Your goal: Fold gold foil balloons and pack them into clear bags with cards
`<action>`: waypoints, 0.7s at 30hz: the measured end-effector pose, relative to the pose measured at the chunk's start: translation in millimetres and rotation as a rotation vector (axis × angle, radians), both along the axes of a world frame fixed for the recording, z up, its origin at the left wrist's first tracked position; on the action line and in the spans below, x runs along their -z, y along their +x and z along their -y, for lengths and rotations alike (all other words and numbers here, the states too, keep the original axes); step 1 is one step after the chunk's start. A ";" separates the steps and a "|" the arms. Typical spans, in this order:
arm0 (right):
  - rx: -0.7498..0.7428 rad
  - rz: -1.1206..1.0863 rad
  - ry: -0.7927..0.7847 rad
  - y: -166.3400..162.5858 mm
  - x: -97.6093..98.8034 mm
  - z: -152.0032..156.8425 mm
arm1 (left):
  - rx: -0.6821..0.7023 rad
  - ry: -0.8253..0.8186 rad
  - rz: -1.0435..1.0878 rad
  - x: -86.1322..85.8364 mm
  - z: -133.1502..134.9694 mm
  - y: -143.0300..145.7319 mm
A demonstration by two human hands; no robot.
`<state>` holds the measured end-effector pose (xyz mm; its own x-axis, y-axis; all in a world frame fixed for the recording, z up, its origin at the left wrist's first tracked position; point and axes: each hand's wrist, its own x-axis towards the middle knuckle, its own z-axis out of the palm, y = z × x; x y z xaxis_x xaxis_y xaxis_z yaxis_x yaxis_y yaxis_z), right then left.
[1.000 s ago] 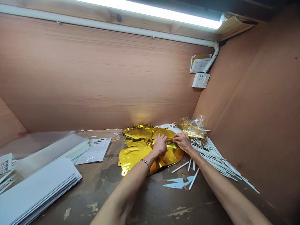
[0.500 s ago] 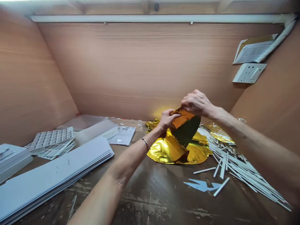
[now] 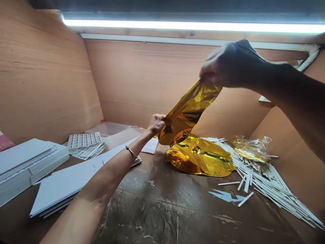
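Observation:
A shiny gold foil balloon point(image 3: 189, 110), flat and without air, is stretched slantwise between my two hands above the table. My left hand point(image 3: 156, 124) is closed on its lower left edge. Higher up and to the right, my right hand point(image 3: 223, 66) grips the top end, its fingers partly hidden behind the back of the hand. Below the raised piece lie more flat gold foil balloons point(image 3: 203, 157), creased and shiny. Whether the raised foil joins the pile, I cannot tell.
White sticks point(image 3: 276, 191) lie heaped at the right, beside a clear plastic bag point(image 3: 251, 149) with gold in it. A pale cut-out piece point(image 3: 225, 196) lies in front. White card stacks point(image 3: 68, 176) and printed sheets point(image 3: 85, 142) fill the left. Wooden walls point(image 3: 142, 78) enclose the table.
My right hand has risen and drawn away from my left hand, pulling the gold foil out long and taut. The view has tilted upward, and a lit tube lamp now shows at the top.

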<state>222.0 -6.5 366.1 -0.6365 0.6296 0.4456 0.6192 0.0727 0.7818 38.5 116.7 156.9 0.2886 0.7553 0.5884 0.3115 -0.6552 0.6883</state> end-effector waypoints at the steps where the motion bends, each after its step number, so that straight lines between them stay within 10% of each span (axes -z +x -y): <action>1: -0.021 0.011 0.007 5.3 15.4 10.6 | -0.062 0.049 -0.113 7.5 4.3 -9.2; 7: -0.260 -0.192 -0.244 45.1 164.7 81.4 | -0.272 0.335 -0.638 71.8 30.1 -50.0; 10: -0.229 -0.372 -0.249 57.9 208.4 91.4 | -0.383 0.327 -0.627 98.6 44.6 -48.3; 13: -0.115 -0.499 -0.157 58.8 202.2 76.0 | -0.609 0.340 -0.457 114.3 67.4 -26.6; 16: -0.034 -0.461 -0.171 48.4 162.0 48.0 | -0.522 0.430 -0.409 112.5 86.7 2.2; 21: -0.141 -0.210 -0.306 13.2 88.7 7.0 | -0.397 0.415 -0.253 64.5 76.7 28.6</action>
